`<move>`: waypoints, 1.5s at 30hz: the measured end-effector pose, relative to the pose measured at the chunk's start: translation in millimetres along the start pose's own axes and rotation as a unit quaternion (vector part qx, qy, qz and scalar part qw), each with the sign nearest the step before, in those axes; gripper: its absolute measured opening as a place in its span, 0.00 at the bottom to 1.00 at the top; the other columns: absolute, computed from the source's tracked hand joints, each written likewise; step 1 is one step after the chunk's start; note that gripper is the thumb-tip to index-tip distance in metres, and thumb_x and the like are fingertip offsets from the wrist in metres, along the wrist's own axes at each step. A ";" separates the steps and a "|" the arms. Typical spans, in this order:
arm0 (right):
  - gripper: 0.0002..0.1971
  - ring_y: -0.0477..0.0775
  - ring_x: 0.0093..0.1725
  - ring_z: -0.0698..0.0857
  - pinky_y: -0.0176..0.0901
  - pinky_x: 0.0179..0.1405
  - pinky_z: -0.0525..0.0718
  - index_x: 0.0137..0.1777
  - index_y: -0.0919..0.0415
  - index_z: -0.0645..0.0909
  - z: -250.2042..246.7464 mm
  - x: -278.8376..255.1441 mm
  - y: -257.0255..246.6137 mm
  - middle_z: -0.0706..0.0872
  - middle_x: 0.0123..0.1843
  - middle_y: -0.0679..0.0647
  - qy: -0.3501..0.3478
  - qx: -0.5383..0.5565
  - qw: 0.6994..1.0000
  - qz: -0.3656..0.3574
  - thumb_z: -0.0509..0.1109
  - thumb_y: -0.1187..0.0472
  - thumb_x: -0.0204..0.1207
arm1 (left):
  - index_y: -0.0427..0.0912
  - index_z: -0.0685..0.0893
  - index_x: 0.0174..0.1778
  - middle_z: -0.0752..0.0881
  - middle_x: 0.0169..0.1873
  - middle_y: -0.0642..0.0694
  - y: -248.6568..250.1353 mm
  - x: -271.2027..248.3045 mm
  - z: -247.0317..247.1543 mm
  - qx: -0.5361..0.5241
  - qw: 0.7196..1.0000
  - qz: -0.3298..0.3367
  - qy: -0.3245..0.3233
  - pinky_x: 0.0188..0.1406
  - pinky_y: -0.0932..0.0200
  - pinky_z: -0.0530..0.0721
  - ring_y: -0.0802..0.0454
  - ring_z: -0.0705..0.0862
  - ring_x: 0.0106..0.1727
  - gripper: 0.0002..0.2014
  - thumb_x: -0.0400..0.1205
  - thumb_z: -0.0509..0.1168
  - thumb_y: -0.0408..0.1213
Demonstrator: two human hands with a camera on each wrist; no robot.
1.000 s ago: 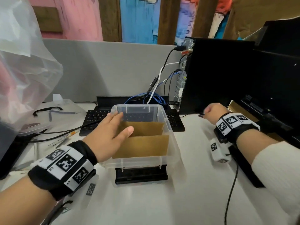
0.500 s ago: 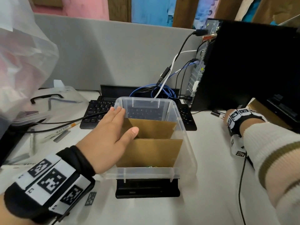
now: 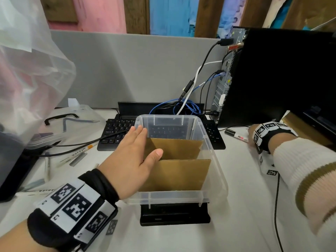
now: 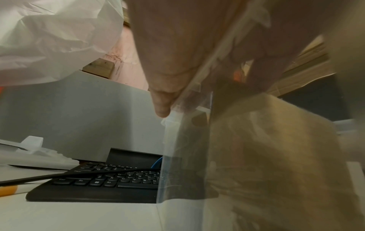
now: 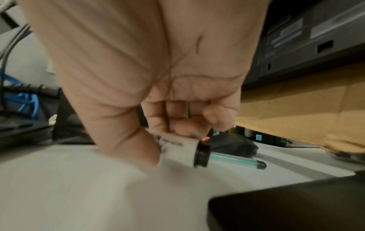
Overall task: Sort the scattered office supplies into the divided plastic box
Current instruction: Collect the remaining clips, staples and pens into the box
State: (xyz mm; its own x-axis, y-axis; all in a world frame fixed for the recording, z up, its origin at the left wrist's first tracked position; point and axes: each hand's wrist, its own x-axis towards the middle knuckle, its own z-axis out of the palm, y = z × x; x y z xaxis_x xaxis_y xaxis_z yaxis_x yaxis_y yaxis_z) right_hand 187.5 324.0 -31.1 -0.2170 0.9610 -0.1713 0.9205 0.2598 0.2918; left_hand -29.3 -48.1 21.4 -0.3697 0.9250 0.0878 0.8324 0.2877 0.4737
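Clear plastic box (image 3: pixel 214 160) with two brown cardboard dividers (image 3: pixel 174 174) sits mid-desk on a black flat stand (image 3: pixel 174 214), just in front of the black keyboard (image 3: pixel 116 135). Left hand (image 3: pixel 132 160) lies flat, fingers straight, against the box's left wall, thumb over the rim onto the cardboard. It's bracing, not gripping.

Right hand (image 5: pixel 158 93) is well off to the right by the black computer tower (image 3: pixel 272 75), fingers and thumb curled round a white marker with black cap (image 5: pixel 183 148). The other end pokes out past the hand (image 3: pixel 236 135).

Risks as I see them:
- Box is perched on the stand, not the desk. A hard drop of the marker or a push from the left palm could slide or tip it.
- Dividers look loose, so the thumb's pressure may bend or shift one and merge compartments.
- Black cable (image 3: pixel 277 206) trails under the right forearm, so the sleeve could snag it on the way to the box.
- Marker may be longer than a compartment is wide, in which case it ends up leaning over a divider.
- A teal pen (image 5: pixel 237 161) lies just behind the marker; more markers (image 3: pixel 76 153) lie left of the keyboard under another cable.
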 end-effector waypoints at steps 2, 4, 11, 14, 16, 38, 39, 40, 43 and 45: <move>0.13 0.62 0.53 0.86 0.48 0.51 0.82 0.53 0.64 0.83 -9.9 -3.0 3.8 0.87 0.52 0.61 0.004 0.034 0.999 0.017 0.75 0.59 0.70 | 0.44 0.47 0.85 0.45 0.84 0.53 1.2 -0.4 -1.4 -0.002 1.000 -0.002 -0.002 0.73 0.73 0.36 0.64 0.37 0.82 0.42 0.76 0.42 0.63; 0.07 0.59 0.33 0.84 0.44 0.36 0.82 0.40 0.65 0.80 -17.1 2.5 12.1 0.85 0.35 0.58 0.053 0.083 0.993 0.065 0.73 0.60 0.69 | 0.45 0.47 0.85 0.44 0.84 0.54 2.5 -0.7 -1.7 -0.006 1.000 -0.001 -0.002 0.73 0.73 0.36 0.64 0.37 0.82 0.43 0.74 0.42 0.63; 0.12 0.56 0.36 0.84 0.49 0.51 0.87 0.36 0.60 0.77 5.4 57.5 37.7 0.82 0.33 0.55 0.003 0.047 0.994 0.099 0.77 0.56 0.69 | 0.47 0.48 0.85 0.45 0.83 0.56 -0.1 0.4 -0.1 -0.005 1.000 0.005 0.014 0.66 0.81 0.33 0.69 0.37 0.80 0.42 0.78 0.40 0.69; 0.11 0.55 0.41 0.82 0.50 0.62 0.82 0.47 0.63 0.83 31.5 91.7 45.4 0.79 0.33 0.53 -0.025 0.016 0.997 0.065 0.74 0.55 0.72 | 0.47 0.48 0.85 0.45 0.83 0.57 -0.3 0.2 -0.6 -0.009 1.000 0.005 0.014 0.66 0.81 0.33 0.70 0.37 0.79 0.43 0.74 0.43 0.66; 0.14 0.57 0.42 0.82 0.50 0.62 0.81 0.54 0.68 0.82 34.0 84.5 43.6 0.82 0.37 0.53 -0.027 0.045 0.997 0.061 0.73 0.59 0.72 | 0.48 0.47 0.85 0.45 0.83 0.58 -0.4 0.5 -0.6 -0.005 1.000 0.009 0.017 0.60 0.87 0.30 0.71 0.36 0.78 0.43 0.78 0.41 0.70; 0.11 0.43 0.30 0.78 0.34 0.39 0.83 0.38 0.53 0.79 15.0 62.6 38.0 0.80 0.32 0.45 -0.072 -0.023 0.997 -0.016 0.78 0.51 0.64 | 0.51 0.45 0.84 0.42 0.82 0.62 -0.7 -1.0 -0.6 -0.019 1.000 0.006 0.021 0.59 0.89 0.30 0.74 0.33 0.77 0.42 0.77 0.43 0.69; 0.13 0.45 0.31 0.81 0.37 0.40 0.85 0.38 0.53 0.80 22.2 82.0 45.4 0.81 0.31 0.46 -0.059 -0.058 0.995 -0.052 0.77 0.48 0.61 | 0.51 0.46 0.84 0.43 0.82 0.61 -0.9 -1.0 -0.2 -0.018 1.000 0.008 0.022 0.58 0.90 0.30 0.74 0.34 0.77 0.42 0.77 0.42 0.70; 0.12 0.48 0.32 0.83 0.39 0.39 0.86 0.37 0.53 0.80 20.9 80.9 49.5 0.82 0.31 0.47 -0.044 -0.085 0.993 -0.074 0.76 0.48 0.61 | 0.51 0.46 0.84 0.43 0.82 0.61 -1.7 -0.8 0.6 -0.017 0.999 0.011 0.024 0.58 0.90 0.30 0.75 0.34 0.77 0.43 0.77 0.41 0.72; 0.07 0.55 0.34 0.83 0.38 0.29 0.79 0.36 0.60 0.78 -27.4 4.1 37.0 0.82 0.30 0.51 -0.002 0.002 0.995 -0.095 0.72 0.60 0.71 | 0.50 0.48 0.84 0.44 0.82 0.61 -1.5 -0.1 1.5 -0.017 1.000 0.012 0.018 0.57 0.91 0.30 0.75 0.35 0.77 0.43 0.76 0.41 0.71; 0.05 0.56 0.31 0.83 0.38 0.22 0.78 0.40 0.66 0.78 -64.4 -32.3 34.1 0.88 0.35 0.56 0.003 0.148 0.982 -0.120 0.70 0.66 0.75 | 0.50 0.49 0.84 0.45 0.82 0.60 -1.7 0.6 1.2 -0.020 1.000 0.012 0.020 0.57 0.91 0.31 0.75 0.36 0.77 0.42 0.76 0.44 0.68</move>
State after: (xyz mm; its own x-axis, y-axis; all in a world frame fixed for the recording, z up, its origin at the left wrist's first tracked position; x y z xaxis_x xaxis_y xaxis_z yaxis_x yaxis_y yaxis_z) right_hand 205.0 307.9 44.9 -0.4401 0.8762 -0.1963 0.8966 0.4408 -0.0425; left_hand -30.4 -47.7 19.5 -0.3673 0.9204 0.1336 0.8237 0.2552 0.5064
